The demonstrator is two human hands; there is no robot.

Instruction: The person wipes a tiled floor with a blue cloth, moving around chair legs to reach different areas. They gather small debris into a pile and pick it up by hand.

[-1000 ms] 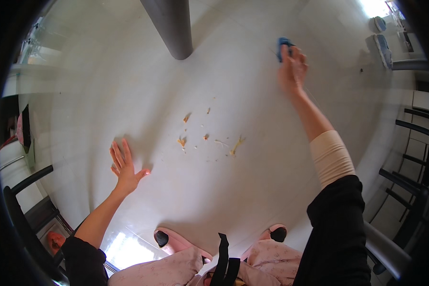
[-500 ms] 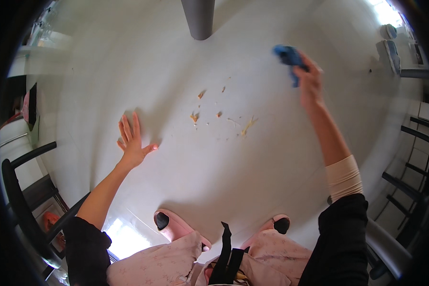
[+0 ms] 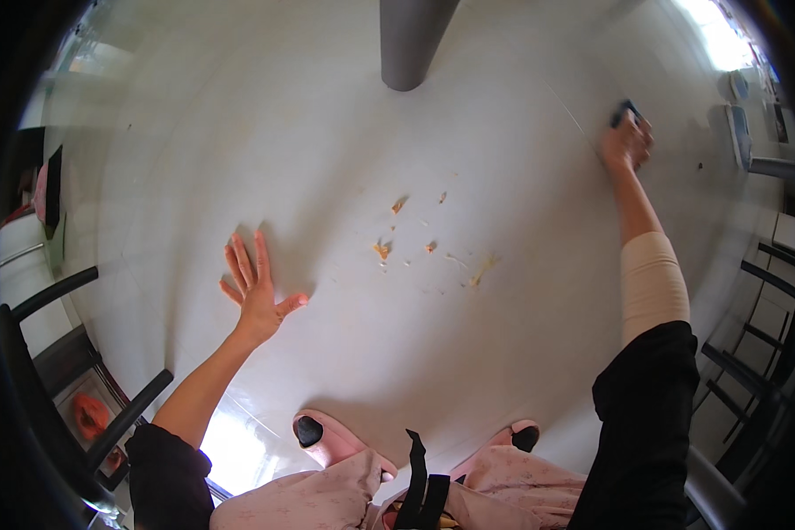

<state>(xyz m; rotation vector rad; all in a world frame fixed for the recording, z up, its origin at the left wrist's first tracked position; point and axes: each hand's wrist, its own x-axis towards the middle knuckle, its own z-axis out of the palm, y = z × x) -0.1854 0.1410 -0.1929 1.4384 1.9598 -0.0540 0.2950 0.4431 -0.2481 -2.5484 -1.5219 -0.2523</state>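
Observation:
My left hand [image 3: 261, 300] rests palm down on the pale glossy floor [image 3: 503, 353], fingers spread and holding nothing. Far to the right, my right hand [image 3: 627, 146] is closed on a bunched dark blue cloth [image 3: 624, 113]; most of the cloth is hidden by the fingers. Between the hands lies a loose scatter of food scraps. Among them are a brownish-orange bit [image 3: 382, 251], another brown piece [image 3: 398, 206] and a pale yellow stringy shred [image 3: 481, 271]. Neither hand touches these scraps.
A thick grey leg [image 3: 411, 49] stands on the floor beyond the scraps. Black chair frames [image 3: 53, 291] flank me on the left and right. Blue-grey shoes [image 3: 738, 132] lie at the far right, near a dark speck [image 3: 700, 166]. My pink slippers [image 3: 340, 442] are close by.
My right hand has swung outward to the right with the blue cloth, which now shows less. My left hand stays flat on the floor. The view has shifted slightly.

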